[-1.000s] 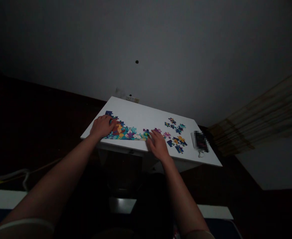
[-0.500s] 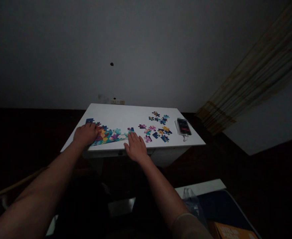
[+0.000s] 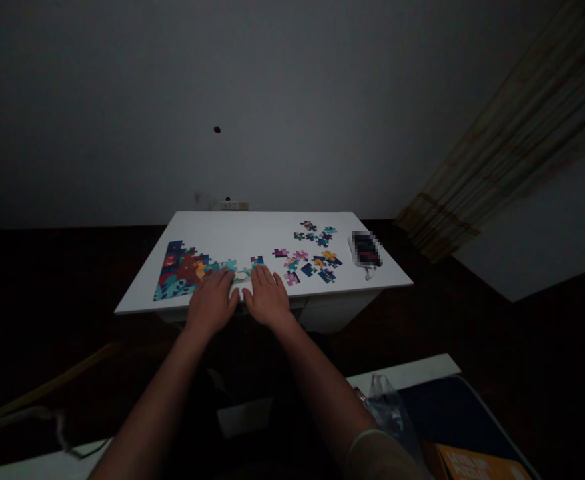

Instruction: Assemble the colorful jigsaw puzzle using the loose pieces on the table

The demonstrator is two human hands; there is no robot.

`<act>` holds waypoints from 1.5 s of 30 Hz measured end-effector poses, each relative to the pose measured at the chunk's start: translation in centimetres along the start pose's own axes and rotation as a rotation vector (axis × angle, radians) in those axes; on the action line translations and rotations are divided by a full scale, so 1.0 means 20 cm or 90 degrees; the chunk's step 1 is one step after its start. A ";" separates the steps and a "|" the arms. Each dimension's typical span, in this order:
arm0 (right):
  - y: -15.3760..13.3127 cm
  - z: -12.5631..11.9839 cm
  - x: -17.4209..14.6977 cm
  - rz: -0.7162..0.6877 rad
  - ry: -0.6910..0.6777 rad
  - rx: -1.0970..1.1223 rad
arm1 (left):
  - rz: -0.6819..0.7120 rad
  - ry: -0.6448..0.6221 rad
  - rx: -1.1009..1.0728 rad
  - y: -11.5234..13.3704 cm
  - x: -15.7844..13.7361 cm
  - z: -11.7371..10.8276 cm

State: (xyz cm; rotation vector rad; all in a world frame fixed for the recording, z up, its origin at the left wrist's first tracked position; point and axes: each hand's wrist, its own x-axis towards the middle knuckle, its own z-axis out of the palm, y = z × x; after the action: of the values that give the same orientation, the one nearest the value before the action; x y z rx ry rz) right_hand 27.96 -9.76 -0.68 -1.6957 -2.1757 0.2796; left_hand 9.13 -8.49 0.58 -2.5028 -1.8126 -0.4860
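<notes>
A partly joined jigsaw puzzle [image 3: 177,267] lies on the left half of the white table [image 3: 242,230], with blue, red, orange and teal parts showing. My left hand [image 3: 213,300] lies flat over the puzzle's lower middle, fingers stretched out. Close beside it, my right hand [image 3: 267,297] rests with extended fingers on the right end of the puzzle, and the two thumbs nearly meet. The hands cover part of the near edge. Just right of my right hand are several loose puzzle pieces [image 3: 320,263], pink, yellow and dark blue.
Farther back lie more loose pieces [image 3: 312,233]. A dark blurred-out object [image 3: 366,250] with a white strap sits at the table's right. At lower right are a clear plastic bag [image 3: 387,407] and an orange box [image 3: 477,463]. A wall stands behind the table.
My left hand has moved right from the puzzle's left part to its middle, uncovering the left side. My right hand has stayed about where it was.
</notes>
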 end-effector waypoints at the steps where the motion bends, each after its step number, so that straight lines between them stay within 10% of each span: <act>1: 0.00 0.00 0.00 -0.002 0.004 0.002 | -0.004 0.003 -0.005 0.04 -0.04 0.04; 23: 0.02 0.05 0.00 -0.021 0.048 0.048 | -0.034 0.038 0.024 -0.01 -0.20 0.10; 29: 0.44 -0.25 0.11 0.079 0.248 0.075 | -0.029 0.033 0.024 -0.05 -0.23 0.13; 34: 0.90 -0.55 0.13 0.274 0.121 -0.127 | -0.004 0.056 0.053 -0.06 -0.24 0.14; 38: 1.05 -0.60 0.11 0.287 0.002 -0.168 | 0.002 0.074 0.062 -0.06 -0.25 0.15; 45: 1.12 -0.55 0.10 0.276 0.107 -0.152 | 0.007 0.075 0.050 -0.07 -0.25 0.15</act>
State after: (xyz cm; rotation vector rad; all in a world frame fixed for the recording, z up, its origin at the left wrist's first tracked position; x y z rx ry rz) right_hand 51.90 -2.77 1.40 -2.2305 -1.7615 -0.0156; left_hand 7.15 -12.04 -3.84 -2.3784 -1.7401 -0.5390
